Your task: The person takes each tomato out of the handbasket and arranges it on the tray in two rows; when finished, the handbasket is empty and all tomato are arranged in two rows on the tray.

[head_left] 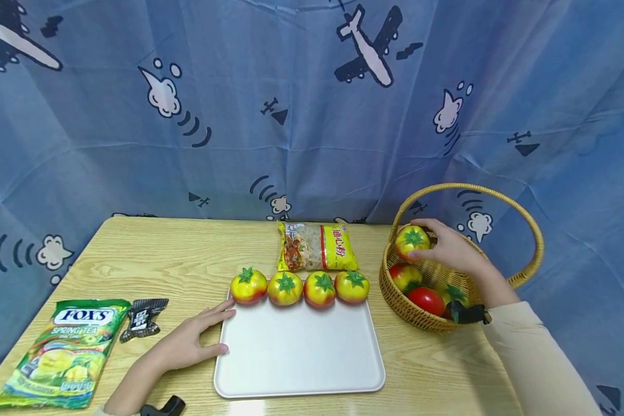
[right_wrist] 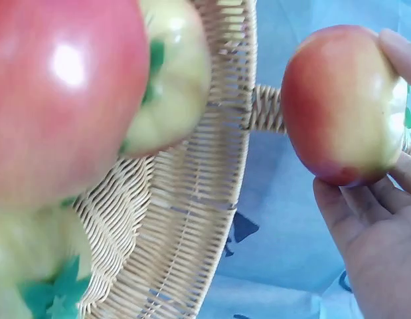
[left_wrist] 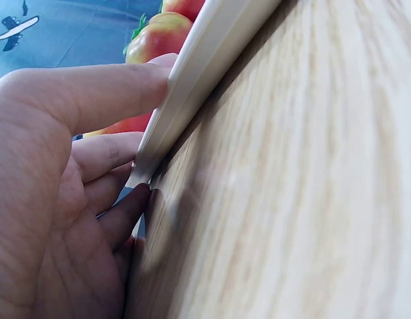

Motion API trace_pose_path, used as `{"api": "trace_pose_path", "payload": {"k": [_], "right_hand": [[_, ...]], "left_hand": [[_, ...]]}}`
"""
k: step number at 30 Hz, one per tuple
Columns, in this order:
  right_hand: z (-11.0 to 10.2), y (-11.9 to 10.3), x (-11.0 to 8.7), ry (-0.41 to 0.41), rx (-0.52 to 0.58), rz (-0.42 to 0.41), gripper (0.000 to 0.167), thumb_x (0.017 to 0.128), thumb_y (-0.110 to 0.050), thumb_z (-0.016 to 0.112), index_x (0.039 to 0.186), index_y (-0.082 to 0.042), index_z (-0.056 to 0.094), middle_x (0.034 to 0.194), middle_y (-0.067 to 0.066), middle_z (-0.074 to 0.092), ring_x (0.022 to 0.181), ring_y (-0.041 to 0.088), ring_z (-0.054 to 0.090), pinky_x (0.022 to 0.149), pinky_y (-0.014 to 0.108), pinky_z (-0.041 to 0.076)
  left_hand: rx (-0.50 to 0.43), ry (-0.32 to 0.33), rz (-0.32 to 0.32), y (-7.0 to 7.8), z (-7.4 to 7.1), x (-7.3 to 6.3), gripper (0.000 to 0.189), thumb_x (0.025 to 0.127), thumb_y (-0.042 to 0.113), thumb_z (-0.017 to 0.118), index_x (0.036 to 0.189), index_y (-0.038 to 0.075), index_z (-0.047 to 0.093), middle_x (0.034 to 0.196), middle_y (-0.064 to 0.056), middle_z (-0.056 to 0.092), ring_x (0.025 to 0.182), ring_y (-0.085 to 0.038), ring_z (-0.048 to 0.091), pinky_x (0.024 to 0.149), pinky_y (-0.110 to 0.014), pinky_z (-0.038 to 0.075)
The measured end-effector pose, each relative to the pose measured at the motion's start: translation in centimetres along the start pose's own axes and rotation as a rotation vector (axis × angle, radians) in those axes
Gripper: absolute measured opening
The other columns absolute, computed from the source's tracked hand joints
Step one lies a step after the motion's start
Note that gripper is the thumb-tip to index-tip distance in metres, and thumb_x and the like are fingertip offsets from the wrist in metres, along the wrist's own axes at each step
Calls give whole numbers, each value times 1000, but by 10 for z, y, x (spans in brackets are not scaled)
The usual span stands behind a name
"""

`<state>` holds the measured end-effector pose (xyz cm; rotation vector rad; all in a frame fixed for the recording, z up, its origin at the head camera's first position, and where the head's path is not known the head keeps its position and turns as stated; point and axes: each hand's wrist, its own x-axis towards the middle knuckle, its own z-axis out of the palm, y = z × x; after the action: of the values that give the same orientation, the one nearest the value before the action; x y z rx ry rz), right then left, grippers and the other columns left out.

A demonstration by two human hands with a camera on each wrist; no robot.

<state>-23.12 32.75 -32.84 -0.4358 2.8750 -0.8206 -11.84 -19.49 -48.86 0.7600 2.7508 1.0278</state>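
My right hand (head_left: pixel 451 247) pinches a red-and-yellow tomato (head_left: pixel 408 240) with a green star-shaped leaf top, between thumb and fingers. In the head view it overlaps the far left side of the wicker basket (head_left: pixel 407 310); in the right wrist view the held tomato (right_wrist: pixel 341 106) appears beyond the basket's rim. Several more tomatoes lie inside the basket, among them a red one (head_left: pixel 426 300). At the left edge of the white tray (head_left: pixel 301 352), my left hand (head_left: pixel 189 342) rests with loosely extended fingers, its thumb (left_wrist: pixel 119 93) touching the rim. Several tomatoes (head_left: pixel 286 288) line the tray's far edge.
Behind the tray lies a yellow pasta bag (head_left: pixel 317 247). To the left are a green candy bag (head_left: pixel 65 355) and a small black packet (head_left: pixel 143 319). The basket's tall handle (head_left: pixel 535 231) arches up at the right. A blue patterned curtain (head_left: pixel 291 115) hangs behind the table.
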Motion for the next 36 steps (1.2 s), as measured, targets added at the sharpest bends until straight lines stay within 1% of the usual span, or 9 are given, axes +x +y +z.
{"api": "trace_pose_path", "payload": {"k": [5,10,17,19,24,26,30,34,36], "right_hand": [[6,-9,-5,5,70,-33,76,82,-35,74,142,-6,36,132,20,47,110,34,53,85,38,51],[15,-19,-10,19,93,-50,74,82,-33,74,140,-7,38,134,18,46,119,35,49,91,38,49],[37,-33,-16,56,130,-123,73,79,-30,77,140,-11,42,137,13,46,115,29,52,89,13,45],[44,-39,-17,56,155,-148,74,78,-29,78,140,-11,42,136,13,46,114,27,52,89,16,47],[68,-54,-22,50,197,-197,77,76,-27,80,141,-11,43,136,10,49,115,24,53,96,33,49],[79,-60,-24,46,223,-220,77,76,-27,80,141,-11,43,137,9,49,119,24,52,99,33,47],[103,-70,-27,19,323,-270,74,76,-24,80,140,-10,44,139,8,49,124,24,50,104,24,42],[127,-84,-28,-51,421,-288,72,77,-23,80,139,-13,45,140,8,48,124,27,50,102,27,45],[139,-91,-27,-94,458,-288,72,77,-24,79,139,-14,45,141,9,47,124,28,50,102,33,46]], "left_hand": [[-12,-6,-7,0,0,1,69,84,51,64,140,13,48,154,-2,31,135,-41,36,110,-59,28],[-13,-14,-11,0,0,2,70,85,51,63,140,13,47,155,-2,31,136,-41,35,110,-60,28],[-12,-18,-15,1,-1,1,69,85,51,63,140,13,47,154,-2,31,136,-41,35,110,-59,27],[-14,-17,-15,1,0,1,69,85,51,64,140,13,47,154,-2,31,136,-40,35,110,-59,27],[-19,-17,-18,1,0,1,69,84,51,64,140,14,48,154,-2,32,136,-42,34,109,-61,28],[-19,-18,-18,1,0,0,69,84,51,64,140,14,48,154,-2,32,135,-43,34,109,-62,28],[-22,-20,-17,1,0,0,68,85,50,64,140,14,48,154,-3,32,135,-43,34,109,-61,29],[-28,-17,-17,1,0,0,68,84,50,64,140,13,48,154,-2,32,136,-42,34,109,-60,28],[-30,-11,-18,0,0,0,69,84,50,65,140,14,48,154,-1,32,136,-42,35,109,-60,28]]}}
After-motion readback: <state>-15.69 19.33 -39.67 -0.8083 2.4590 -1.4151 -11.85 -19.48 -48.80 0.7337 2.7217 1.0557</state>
